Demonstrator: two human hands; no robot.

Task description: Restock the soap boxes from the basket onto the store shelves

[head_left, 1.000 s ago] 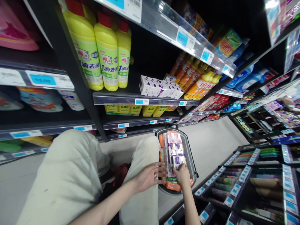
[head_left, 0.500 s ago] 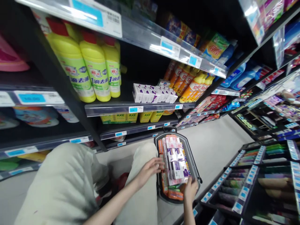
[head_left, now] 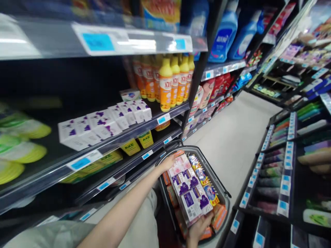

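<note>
A row of white and purple soap boxes [head_left: 190,191], with pink ones at its far end, lies in a dark shopping basket [head_left: 225,193]. My left hand [head_left: 168,163] is closed on the far end of the row, its fingertips partly hidden. At the near end, my right hand [head_left: 199,227] grips the boxes with its thumb and fingers. Orange packs [head_left: 220,216] lie in the basket around the row. Blue and yellow packs [head_left: 202,175] line its right side.
Similar soap boxes [head_left: 103,125] stand on the shelf to the left, near yellow-capped orange bottles [head_left: 169,84]. Yellow AXE packs [head_left: 130,146] sit one shelf lower. A low rack [head_left: 271,172] borders the right side of the pale aisle floor [head_left: 232,120].
My view has moved closer to the shelf and basket. My left hand has shifted from the left side of the boxes to their far end; my right hand is now at the near end.
</note>
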